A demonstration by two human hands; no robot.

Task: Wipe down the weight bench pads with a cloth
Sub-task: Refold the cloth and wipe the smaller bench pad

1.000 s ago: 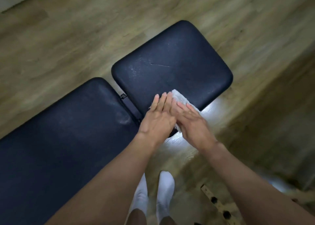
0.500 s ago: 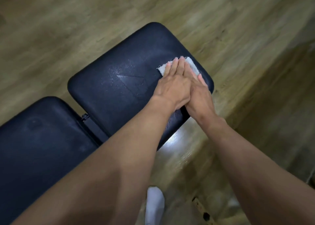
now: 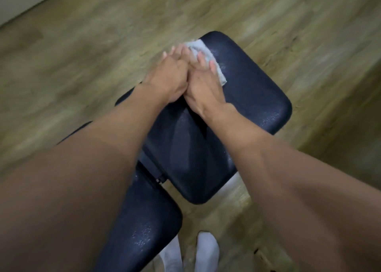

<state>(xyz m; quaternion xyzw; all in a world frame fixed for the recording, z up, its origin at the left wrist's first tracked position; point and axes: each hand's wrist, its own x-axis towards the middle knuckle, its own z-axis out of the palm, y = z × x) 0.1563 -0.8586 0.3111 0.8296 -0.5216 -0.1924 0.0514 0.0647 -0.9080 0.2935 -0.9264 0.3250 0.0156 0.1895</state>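
The white cloth lies at the far corner of the seat pad, upper centre of the frame. The left hand and right hand press it flat, fingers straight, clasping nothing. This pad looks part-wiped (fine droplets glisten); the long back pad, lower left, likely remains.

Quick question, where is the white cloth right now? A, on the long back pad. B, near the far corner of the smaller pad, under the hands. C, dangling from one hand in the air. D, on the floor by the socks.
B: the white cloth lies flat near the far corner of the smaller pad, with the left hand and right hand pressing on it, fingers straight.
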